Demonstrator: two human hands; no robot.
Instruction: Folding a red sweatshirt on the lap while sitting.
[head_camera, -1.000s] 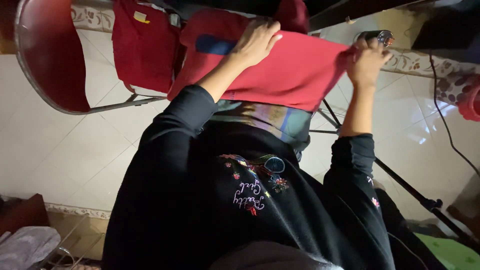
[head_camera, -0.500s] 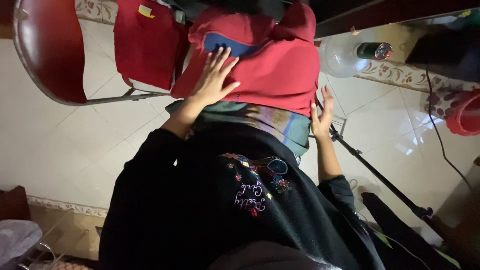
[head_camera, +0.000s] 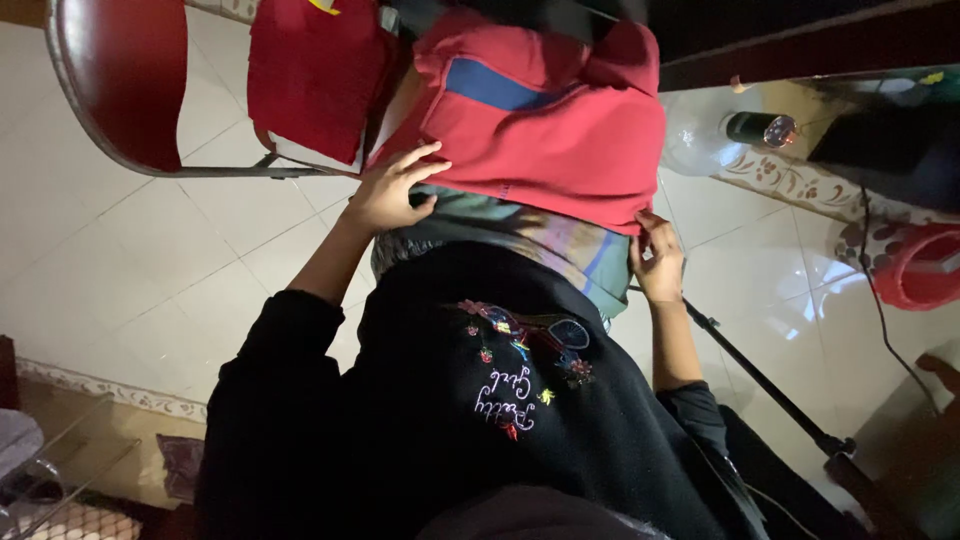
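Head view: red garment (head_camera: 560, 140) with a blue stripe, folded and lying on the lap over a multicoloured cloth (head_camera: 545, 235). Left hand (head_camera: 392, 190) at the garment's near left corner, thumb and forefinger spread along the hem, remaining fingers curled onto the cloth beneath. Right hand (head_camera: 657, 262) at the near right corner, fingers bent and seemingly pinching the hem edge, though too dim there to be sure. Soft, light, limp fabric by the look of it, likely to sag and unfold if lifted by one point; best gripped at both near corners or supported flat from below. Beside it, a red folding chair (head_camera: 125, 85) bearing another red cloth (head_camera: 310, 75), a red bucket (head_camera: 925, 265) on the tiled floor (head_camera: 120, 260).
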